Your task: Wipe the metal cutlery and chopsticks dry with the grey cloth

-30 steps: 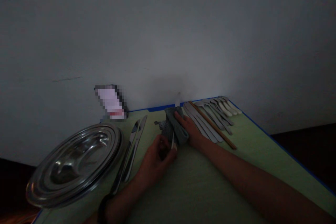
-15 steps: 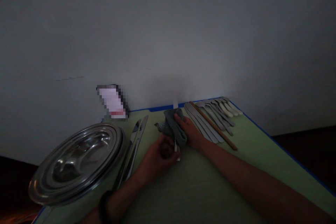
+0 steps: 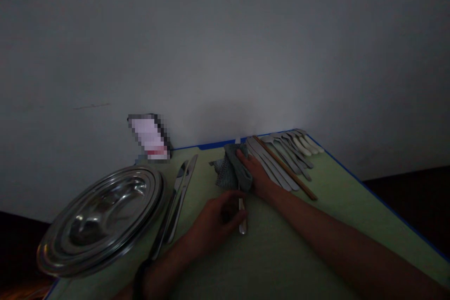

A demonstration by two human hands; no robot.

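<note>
My right hand (image 3: 258, 176) presses a folded grey-green cloth (image 3: 236, 166) around a table knife (image 3: 242, 227). The blade's tip pokes out beyond the cloth toward the wall, and the handle's end points back at me. My left hand (image 3: 220, 215) is curled at the handle, with thumb and forefinger on it just below the cloth. The knife's middle is hidden by the cloth. Left of that hand, two more table knives (image 3: 181, 197) lie side by side on the pale green table (image 3: 281, 253).
Stacked steel divided plates (image 3: 101, 215) stand at the left. A blurred-out phone (image 3: 149, 136) leans against the wall behind. At right lie several knives (image 3: 272, 168), wooden chopsticks (image 3: 286, 168), and a row of spoons and other cutlery (image 3: 295, 150), some white-handled.
The knife and cloth have shifted slightly right, and more of the handle shows toward me. My left hand has moved a little nearer me, its fingers less tightly wrapped.
</note>
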